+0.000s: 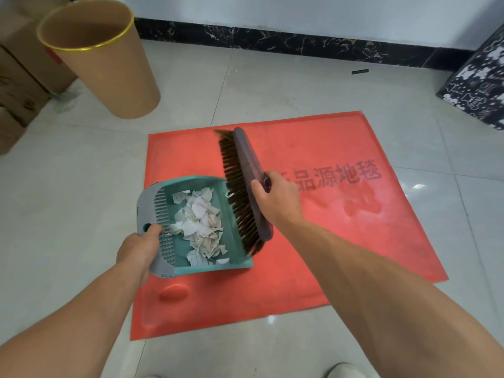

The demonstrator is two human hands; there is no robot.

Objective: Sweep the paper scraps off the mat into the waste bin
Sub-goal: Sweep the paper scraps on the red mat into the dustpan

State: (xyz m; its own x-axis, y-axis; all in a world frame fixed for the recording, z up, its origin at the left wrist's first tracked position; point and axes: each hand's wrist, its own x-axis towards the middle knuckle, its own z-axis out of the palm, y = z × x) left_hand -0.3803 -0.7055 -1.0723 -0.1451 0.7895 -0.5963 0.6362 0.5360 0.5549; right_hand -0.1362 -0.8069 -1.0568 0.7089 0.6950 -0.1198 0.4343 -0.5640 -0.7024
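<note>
The left hand (137, 251) grips the grey rear edge of a teal dustpan (191, 225) heaped with white paper scraps (201, 225), the right hand (275, 199) is closed around a brush (246, 184) whose bristles meet the pan's open side, both above the red mat (341, 214), with the brown waste bin (101, 55) well apart at far left on the tiled floor (68, 200).

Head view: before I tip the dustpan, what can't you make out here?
- Bin inside: only the upper inner wall shows; the bottom is hidden by its own rim.
- Mat under the dustpan and brush: covered, so stray scraps there can't be ruled out.
- Mat print: its left end is hidden by the right hand.
- Small dark object on the floor: too small to identify.
</note>
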